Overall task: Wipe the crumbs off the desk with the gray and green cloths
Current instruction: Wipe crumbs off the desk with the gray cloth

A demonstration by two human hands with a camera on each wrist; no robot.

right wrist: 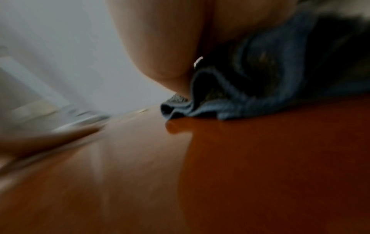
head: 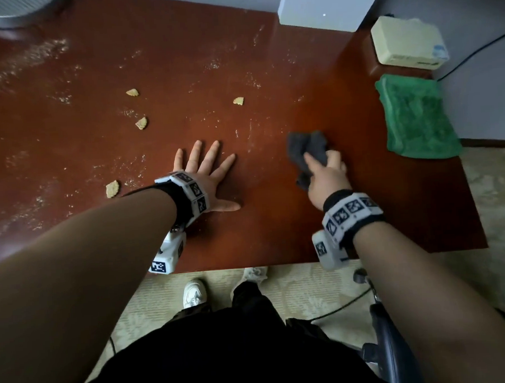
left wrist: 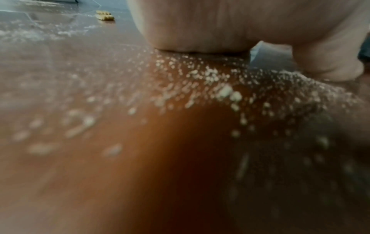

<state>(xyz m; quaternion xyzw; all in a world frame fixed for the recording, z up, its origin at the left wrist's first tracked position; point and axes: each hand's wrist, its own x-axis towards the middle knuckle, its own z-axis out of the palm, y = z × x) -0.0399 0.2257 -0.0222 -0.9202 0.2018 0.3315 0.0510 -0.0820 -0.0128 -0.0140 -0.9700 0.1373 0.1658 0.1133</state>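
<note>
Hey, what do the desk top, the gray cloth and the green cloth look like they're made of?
Desk: reddish-brown wood or wood-look laminate with a smooth glossy finish; it shows reflections.
Gray cloth: soft thin fabric, maybe microfiber; it bunches and folds in the right hand.
Green cloth: thicker and fuzzy, like terry or microfiber; its surface shows a nubby pile.

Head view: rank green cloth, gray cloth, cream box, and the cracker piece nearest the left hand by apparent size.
1. green cloth
2. cream box, though it sits farther from the camera, so its margin over the next is unsure
3. gray cloth, bunched and partly hidden by the right hand
4. cracker piece, smallest
</note>
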